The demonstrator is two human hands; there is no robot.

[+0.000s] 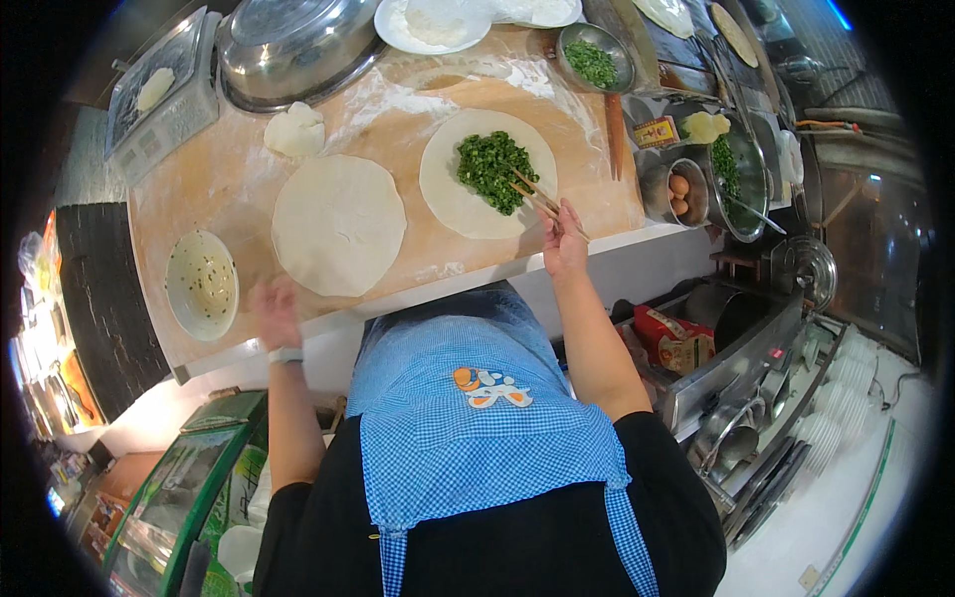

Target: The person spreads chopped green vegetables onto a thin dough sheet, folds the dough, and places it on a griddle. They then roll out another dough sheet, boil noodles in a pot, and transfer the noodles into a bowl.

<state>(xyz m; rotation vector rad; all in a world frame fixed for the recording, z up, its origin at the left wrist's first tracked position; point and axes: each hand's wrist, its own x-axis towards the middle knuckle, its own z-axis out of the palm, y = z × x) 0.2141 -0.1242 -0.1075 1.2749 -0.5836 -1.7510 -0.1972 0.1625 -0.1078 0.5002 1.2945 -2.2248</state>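
My right hand (565,240) grips wooden chopsticks (539,195), whose tips are in a heap of chopped greens (492,168). The heap lies on a round rolled-out dough sheet (448,205). To its left, a second dough sheet (339,224) lies flat and bare. My left hand (276,310), blurred, is at the front edge of the board with nothing visible in it. It is between that bare sheet and a white bowl (201,283) with bits of green and a wet residue inside.
The floured wooden board (418,282) carries a dough lump (295,130), an upturned steel basin (298,45), a plate of flour (433,26) and a steel bowl of greens (595,58). A scale (160,97) stands left; an egg container (677,195) and a larger steel bowl (746,190) stand right.
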